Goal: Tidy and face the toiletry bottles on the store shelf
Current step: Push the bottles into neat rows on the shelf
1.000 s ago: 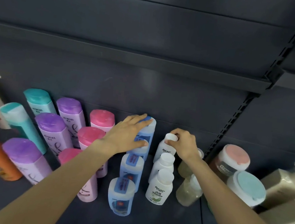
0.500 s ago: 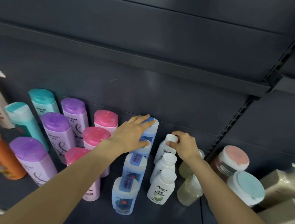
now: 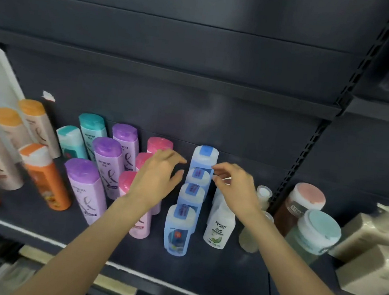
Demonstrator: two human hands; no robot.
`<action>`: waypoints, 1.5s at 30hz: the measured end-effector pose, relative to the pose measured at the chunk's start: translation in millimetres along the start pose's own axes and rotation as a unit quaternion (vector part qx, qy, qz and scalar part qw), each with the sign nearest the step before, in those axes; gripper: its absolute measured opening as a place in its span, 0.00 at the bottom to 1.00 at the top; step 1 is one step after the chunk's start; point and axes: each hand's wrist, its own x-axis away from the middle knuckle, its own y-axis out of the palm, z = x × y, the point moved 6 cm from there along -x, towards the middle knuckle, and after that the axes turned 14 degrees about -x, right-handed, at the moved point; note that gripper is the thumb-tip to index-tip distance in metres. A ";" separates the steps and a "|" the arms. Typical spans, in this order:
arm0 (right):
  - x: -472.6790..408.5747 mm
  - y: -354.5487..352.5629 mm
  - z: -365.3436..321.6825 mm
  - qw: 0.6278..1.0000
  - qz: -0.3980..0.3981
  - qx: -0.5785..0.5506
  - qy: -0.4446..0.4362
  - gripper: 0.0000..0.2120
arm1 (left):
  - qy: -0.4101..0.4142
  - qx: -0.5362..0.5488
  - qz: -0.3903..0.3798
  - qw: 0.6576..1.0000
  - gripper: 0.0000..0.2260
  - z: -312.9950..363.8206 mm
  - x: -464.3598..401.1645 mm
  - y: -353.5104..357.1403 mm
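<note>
Dark grey metal store shelf [image 3: 223, 269], matching back panel, another shelf edge above. Stock stands in front-to-back files.

Subject: file of four translucent pale-blue plastic bottles with blue cap labels [image 3: 191, 195], centre of shelf, rearmost against the back panel. Just right of it, a file of small white plastic bottles with green-printed labels [image 3: 219, 225]. Left: pink-capped [image 3: 160, 144], purple-capped [image 3: 81, 171], teal-capped [image 3: 93, 123] and orange-capped bottles [image 3: 42, 154]. Right: clear bottles [image 3: 256, 224], wide-lidded jars [image 3: 320, 228], wrapped boxes [image 3: 368, 271].

Handling, judged: blue bottles look light, stiff-walled, smooth, hence somewhat slippery; tall and narrow, so likely to tip and knock neighbours. Best taken at the shoulder below the cap, thumb opposing fingers, then twisted to bring the label forward.

Left hand [image 3: 158, 179]: fingers loosely spread, moderately open, holding nothing, hovering just left of the blue file; contact not evident. Right hand [image 3: 235, 188]: relaxed, slightly curled, fingertips [image 3: 215, 168] at the right side of the rearmost blue bottle; touching or a hair apart, cannot tell. No grip closed.
</note>
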 end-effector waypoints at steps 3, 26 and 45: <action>21.8 22.8 -10.9 0.998 -0.053 -0.021 0.001 0.12 | -0.027 -0.028 0.022 0.999 0.13 -10.0 28.5 -12.3; 64.1 65.6 -7.1 0.989 0.014 -0.071 0.127 0.16 | 0.013 -0.167 -0.080 0.983 0.28 -53.8 79.3 -12.6; 72.0 -5.8 -59.5 0.839 0.198 -0.480 0.160 0.13 | -0.210 0.351 -0.154 0.899 0.18 -43.5 79.6 -29.2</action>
